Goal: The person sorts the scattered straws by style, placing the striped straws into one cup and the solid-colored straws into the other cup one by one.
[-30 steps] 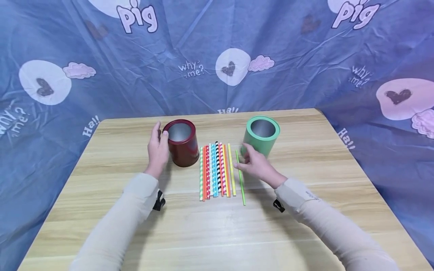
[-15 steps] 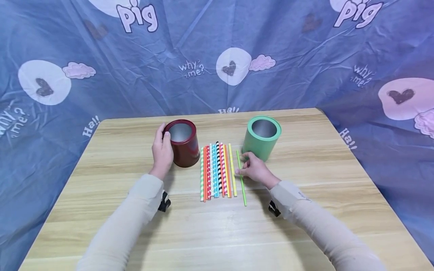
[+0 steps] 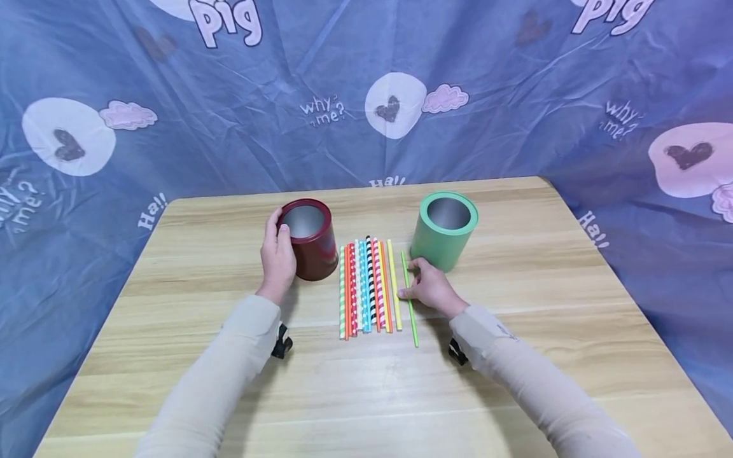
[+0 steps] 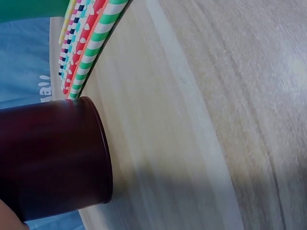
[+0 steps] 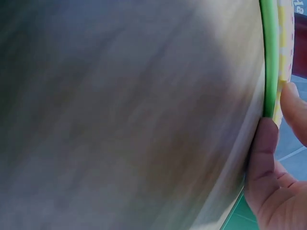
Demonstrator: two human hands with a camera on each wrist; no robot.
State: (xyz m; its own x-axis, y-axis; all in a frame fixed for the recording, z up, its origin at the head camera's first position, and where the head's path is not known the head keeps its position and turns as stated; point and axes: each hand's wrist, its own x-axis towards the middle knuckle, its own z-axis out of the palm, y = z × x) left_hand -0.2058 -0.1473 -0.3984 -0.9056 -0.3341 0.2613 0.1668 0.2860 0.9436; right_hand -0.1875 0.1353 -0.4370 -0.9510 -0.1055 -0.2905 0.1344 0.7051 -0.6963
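While blue cloth (image 3: 504, 121) borders the wide wood-grain tabletop (image 3: 366, 394), the left hand (image 3: 277, 266) grips a maroon canister (image 3: 317, 259); the right hand (image 3: 433, 291), slightly parted, straddles a green straw (image 3: 413, 321), hold unclear.

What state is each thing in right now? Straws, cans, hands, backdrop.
Dark red can: upright, open-topped, nothing visible inside.
Green can: upright, open-topped, nothing visible inside.
Row of straws: lying side by side.
Bright green straw: lying apart from the row, slightly slanted.
Left hand: holding the dark red can.
Right hand: at the bright green straw; pinch unclear.
Backdrop: hanging, creased.
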